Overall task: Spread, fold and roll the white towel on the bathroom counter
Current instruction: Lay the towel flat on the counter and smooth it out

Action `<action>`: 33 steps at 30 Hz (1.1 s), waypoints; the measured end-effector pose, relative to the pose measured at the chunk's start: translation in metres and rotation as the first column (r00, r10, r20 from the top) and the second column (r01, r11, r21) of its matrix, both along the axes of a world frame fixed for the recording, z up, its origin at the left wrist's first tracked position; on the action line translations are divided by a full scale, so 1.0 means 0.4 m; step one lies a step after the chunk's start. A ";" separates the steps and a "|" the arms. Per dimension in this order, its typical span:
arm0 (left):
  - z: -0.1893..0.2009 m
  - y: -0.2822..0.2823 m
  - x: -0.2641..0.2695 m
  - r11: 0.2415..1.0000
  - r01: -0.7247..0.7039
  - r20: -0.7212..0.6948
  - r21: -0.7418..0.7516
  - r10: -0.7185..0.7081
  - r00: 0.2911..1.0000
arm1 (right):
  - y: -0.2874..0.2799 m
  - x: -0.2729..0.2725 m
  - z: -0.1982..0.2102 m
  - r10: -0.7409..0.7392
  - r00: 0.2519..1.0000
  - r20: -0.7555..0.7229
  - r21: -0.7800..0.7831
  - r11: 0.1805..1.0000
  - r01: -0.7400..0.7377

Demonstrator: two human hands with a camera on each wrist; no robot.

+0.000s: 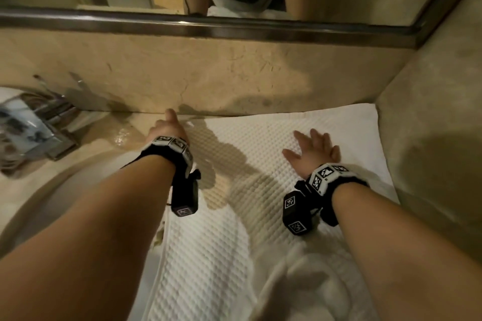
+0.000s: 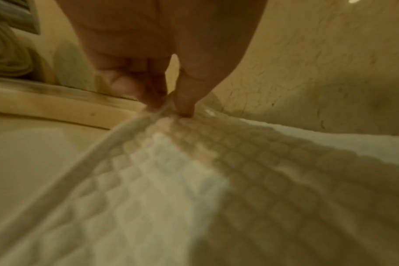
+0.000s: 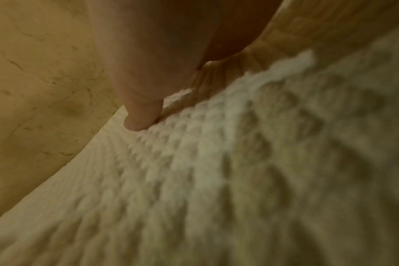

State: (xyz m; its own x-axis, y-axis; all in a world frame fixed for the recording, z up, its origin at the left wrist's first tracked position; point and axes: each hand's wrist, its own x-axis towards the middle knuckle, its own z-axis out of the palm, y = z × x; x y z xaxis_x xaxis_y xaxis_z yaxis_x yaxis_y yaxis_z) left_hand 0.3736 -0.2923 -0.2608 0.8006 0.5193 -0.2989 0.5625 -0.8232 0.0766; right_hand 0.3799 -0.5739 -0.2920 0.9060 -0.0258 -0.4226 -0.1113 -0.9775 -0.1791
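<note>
A white waffle-weave towel (image 1: 260, 143) lies spread over the beige stone counter, reaching back to the wall and right to the side wall; its near part hangs bunched toward me. My left hand (image 1: 169, 125) is at the towel's far left corner, where thumb and fingers pinch the hem (image 2: 169, 106) against the backsplash. My right hand (image 1: 313, 148) lies flat with spread fingers on the towel's right half, pressing it down; in the right wrist view the thumb (image 3: 141, 108) rests on the weave (image 3: 239, 162).
A white basin (image 1: 78, 190) sits under my left forearm. A shiny tray with items (image 1: 28, 133) stands at the far left by a rolled towel (image 2: 5, 54). A mirror with a metal frame (image 1: 208, 26) runs above the backsplash. A stone side wall (image 1: 430, 138) bounds the right.
</note>
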 end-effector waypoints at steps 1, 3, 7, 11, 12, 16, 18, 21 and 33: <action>0.003 0.002 0.012 1.000 0.022 0.022 -0.011 -0.022 1.000 | 0.007 0.003 -0.001 0.002 1.000 0.014 0.007 1.000 -0.002; 0.014 0.023 0.031 0.997 0.072 0.038 0.030 -0.073 0.997 | 0.017 0.007 0.002 0.010 0.998 0.061 0.009 1.000 -0.010; 0.042 0.108 0.065 0.979 0.161 0.075 0.124 -0.171 0.982 | 0.038 0.007 0.014 0.091 0.985 0.148 -0.021 0.996 -0.088; 0.007 0.150 0.095 0.993 0.092 0.166 0.073 -0.103 0.981 | 0.055 0.006 0.009 0.034 0.990 0.140 0.000 0.999 -0.034; -0.009 0.139 0.087 1.000 0.023 0.205 0.018 -0.026 0.978 | 0.046 0.008 0.003 -0.023 0.993 0.112 0.017 1.000 0.022; -0.063 0.028 0.036 0.995 -0.064 0.108 -0.075 0.072 0.992 | -0.033 0.035 -0.006 -0.100 0.994 -0.051 -0.068 0.993 0.097; -0.075 -0.029 0.020 0.996 -0.015 -0.044 -0.086 0.012 0.999 | -0.063 0.039 -0.001 -0.119 0.989 -0.091 -0.089 0.990 0.111; -0.083 -0.058 0.018 0.992 0.059 -0.099 -0.107 -0.070 0.993 | -0.080 0.043 0.001 -0.151 0.984 -0.098 -0.097 0.985 0.141; -0.083 0.003 0.022 0.995 0.077 -0.133 -0.057 -0.084 0.988 | -0.120 0.082 0.023 -0.154 0.972 -0.176 -0.072 0.987 0.143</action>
